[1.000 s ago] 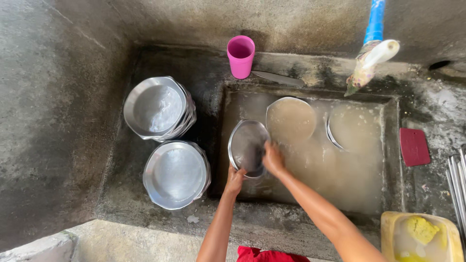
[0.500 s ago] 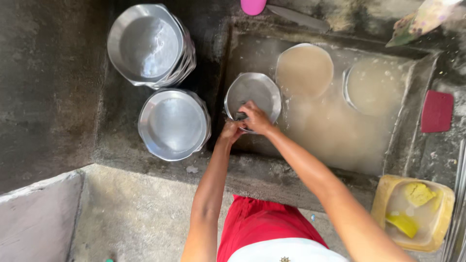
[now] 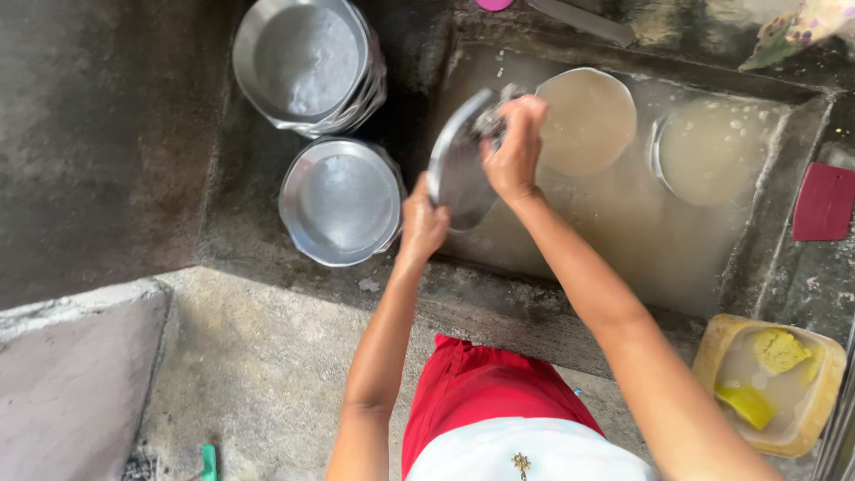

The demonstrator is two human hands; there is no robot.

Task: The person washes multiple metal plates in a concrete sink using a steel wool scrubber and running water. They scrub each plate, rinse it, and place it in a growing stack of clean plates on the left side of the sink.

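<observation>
step: scrubbing a steel plate (image 3: 459, 169) held tilted on edge above the sink (image 3: 623, 240), by my read
left hand (image 3: 421, 224): closed on the plate's lower rim, propping it up
right hand (image 3: 514, 147): fingers curled tight on a scrubber (image 3: 492, 114), pressed to the plate's upper edge
hands: apart, one at each end of the plate
plate: lifted clear of the murky water, at the sink's left side, face turned left toward the stacks
sink: cloudy wash water, two more round dishes (image 3: 583, 120) (image 3: 708, 151) sunk in it, well right of the plate
stacks: two piles of steel plates (image 3: 307, 62) (image 3: 343, 200) on the wet ledge left of the sink, apart from the held plate
soap tub (image 3: 770, 383): yellow, lower right, sponge pieces inside, out of reach of either hand
red pad (image 3: 824, 200): on the right rim, untouched
next move calls for: firm left grip so the wet plate doesn't slip, right hand working round the rim; judgement only
</observation>
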